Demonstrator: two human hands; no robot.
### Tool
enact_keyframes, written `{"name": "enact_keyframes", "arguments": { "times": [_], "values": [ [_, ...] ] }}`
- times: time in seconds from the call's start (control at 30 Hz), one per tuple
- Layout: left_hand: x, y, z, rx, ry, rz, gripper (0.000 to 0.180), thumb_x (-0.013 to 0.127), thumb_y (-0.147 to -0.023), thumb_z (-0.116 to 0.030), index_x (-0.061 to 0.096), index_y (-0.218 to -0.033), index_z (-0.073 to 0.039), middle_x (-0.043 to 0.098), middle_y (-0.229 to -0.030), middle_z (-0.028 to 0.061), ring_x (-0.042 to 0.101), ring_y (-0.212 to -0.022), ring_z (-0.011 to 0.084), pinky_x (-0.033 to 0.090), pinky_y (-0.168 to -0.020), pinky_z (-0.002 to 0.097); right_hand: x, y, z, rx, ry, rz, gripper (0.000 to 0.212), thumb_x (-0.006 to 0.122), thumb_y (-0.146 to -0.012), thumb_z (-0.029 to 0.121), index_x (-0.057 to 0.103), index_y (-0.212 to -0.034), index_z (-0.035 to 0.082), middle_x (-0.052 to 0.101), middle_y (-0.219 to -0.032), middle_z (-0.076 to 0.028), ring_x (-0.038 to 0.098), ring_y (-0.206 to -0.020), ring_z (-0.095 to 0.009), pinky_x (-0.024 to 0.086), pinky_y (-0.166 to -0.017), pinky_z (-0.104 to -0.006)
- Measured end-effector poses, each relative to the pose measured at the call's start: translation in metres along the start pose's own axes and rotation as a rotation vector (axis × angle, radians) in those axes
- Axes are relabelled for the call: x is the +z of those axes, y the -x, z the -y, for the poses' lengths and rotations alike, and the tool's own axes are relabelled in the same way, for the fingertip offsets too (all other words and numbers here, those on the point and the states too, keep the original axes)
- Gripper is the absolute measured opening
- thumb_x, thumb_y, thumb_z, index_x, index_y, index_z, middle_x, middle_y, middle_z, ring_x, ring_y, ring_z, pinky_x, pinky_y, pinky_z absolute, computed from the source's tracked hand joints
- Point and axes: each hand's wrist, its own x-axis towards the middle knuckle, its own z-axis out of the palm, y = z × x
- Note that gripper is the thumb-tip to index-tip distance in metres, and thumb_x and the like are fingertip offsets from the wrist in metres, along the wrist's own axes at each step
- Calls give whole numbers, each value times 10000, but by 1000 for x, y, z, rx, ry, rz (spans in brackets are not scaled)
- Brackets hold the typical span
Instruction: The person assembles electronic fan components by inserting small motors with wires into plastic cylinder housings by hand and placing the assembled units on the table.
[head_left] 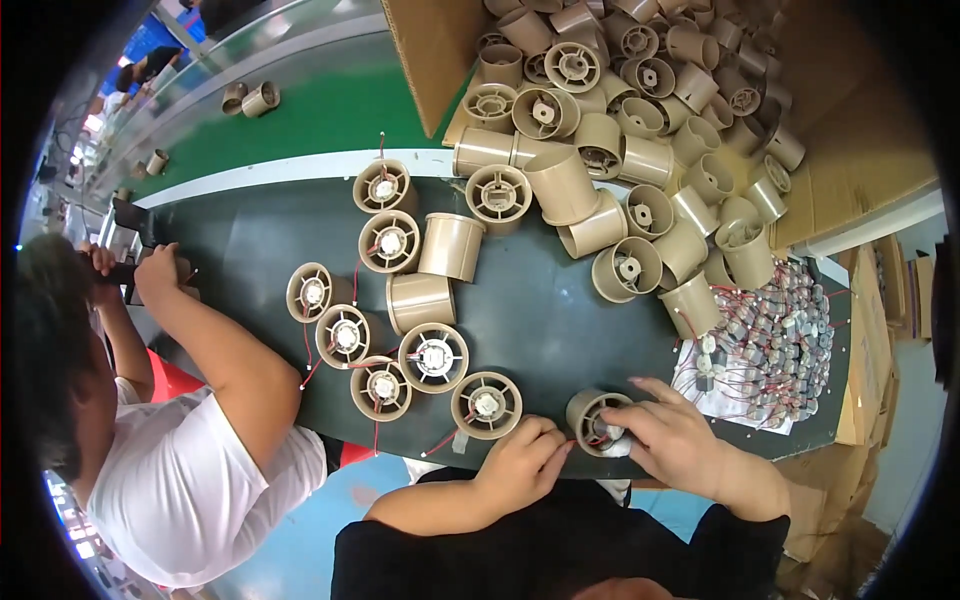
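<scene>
Near the front edge of the table lies a beige round plastic housing (588,408), its open end toward me. My right hand (672,438) has its fingers at and inside that opening, closed around a small motor (606,430), which the fingers partly cover. Just left of the housing, my left hand (522,462) is pinched on a thin red wire (571,441) that leads toward it. Beside my left hand sits a housing with a white-centred motor (487,404) inside and its wire trailing out.
Several more motor-fitted housings (433,357) stand on the dark green tabletop (540,330). Loose housings spill from a cardboard box (428,70) at the back right. Small motors with red wires (775,345) cover a white sheet at right. A co-worker (190,470) works at left.
</scene>
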Motion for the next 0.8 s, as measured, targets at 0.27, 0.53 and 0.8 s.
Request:
{"name": "enact_keyframes", "arguments": {
  "times": [0.27, 0.53, 0.8],
  "values": [
    [-9, 3, -5, -61, -197, 42, 56, 583, -677, -36, 533, -669, -12, 463, -589, 93, 473, -503, 239, 375, -434, 323, -24, -23, -2, -2, 80, 265, 254, 584, -592, 21, 555, -841, 63, 507, -746, -75, 495, -722, -231, 326, -865, -417],
    [-19, 10, -26, -90, -243, 179, 412, 600, -688, -140, 453, -1026, 45, 486, -562, 86, 512, -497, 208, 400, -437, 301, 10, 13, 22, -115, 639, 138, 469, 534, -592, 102, 490, -1055, 35, 449, -997, -198, 490, -816, -251, 204, -887, -559],
    [-2, 11, -1, 163, -227, 123, 647, 630, -653, -121, 298, -1171, 81, 458, -631, 95, 465, -550, 224, 400, -504, 295, 48, 19, 35, 1, 518, 27, 394, 475, -669, 124, 506, -1044, 10, 462, -1111, -162, 452, -981, -235, 217, -854, -599]
  ]
}}
